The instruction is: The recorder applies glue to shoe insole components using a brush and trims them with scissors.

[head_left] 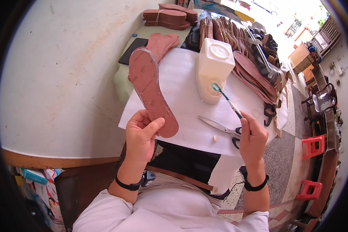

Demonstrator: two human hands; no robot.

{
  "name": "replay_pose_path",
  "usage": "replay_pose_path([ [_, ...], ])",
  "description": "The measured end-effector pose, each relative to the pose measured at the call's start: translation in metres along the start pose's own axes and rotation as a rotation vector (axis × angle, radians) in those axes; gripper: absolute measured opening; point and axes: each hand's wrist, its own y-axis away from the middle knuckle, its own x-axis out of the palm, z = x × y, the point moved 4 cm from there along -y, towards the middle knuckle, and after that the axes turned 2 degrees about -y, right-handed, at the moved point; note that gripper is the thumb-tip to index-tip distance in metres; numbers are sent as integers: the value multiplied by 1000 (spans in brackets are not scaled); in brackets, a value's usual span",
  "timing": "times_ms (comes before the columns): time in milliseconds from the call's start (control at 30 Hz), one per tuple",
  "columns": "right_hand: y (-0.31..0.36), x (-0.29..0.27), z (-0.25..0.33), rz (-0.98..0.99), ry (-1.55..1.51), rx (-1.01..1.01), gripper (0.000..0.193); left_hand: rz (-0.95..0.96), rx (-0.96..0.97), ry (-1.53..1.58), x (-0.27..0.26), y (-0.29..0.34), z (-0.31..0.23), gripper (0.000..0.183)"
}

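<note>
My left hand (142,131) pinches the heel end of a reddish-brown insole (149,83), its broad end pointing away from me. Along its edge runs a whitish, shiny smear. In my right hand (253,133) is a toothbrush (229,101) with a white and dark green handle. Its bristles sit at the opening of a cream plastic container (216,62) with a square raised part; what is inside cannot be made out. Just left of my right hand, scissors (220,127) with dark handles lie on the white-covered table (181,73), near a small beige scrap (215,137).
Bundled insoles (166,17) are stacked at the far left, beside a dark flat pad (133,51). More insoles (255,75) and dark straps (272,48) crowd the right side. A wall (65,77) stands at left. Red stools (312,147) are on the floor at right.
</note>
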Motion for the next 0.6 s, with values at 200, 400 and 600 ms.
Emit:
replay_pose_path([
  [200, 10, 9, 1, -44, 46, 15, 16, 7, -7, 7, 1, 2, 2, 20],
  [400, 13, 10, 2, -25, 28, 39, 15, 5, -8, 14, 2, 3, 1, 20],
  [600, 12, 10, -1, -12, 37, 55, 16, 15, -20, 20, 2, 2, 3, 21],
])
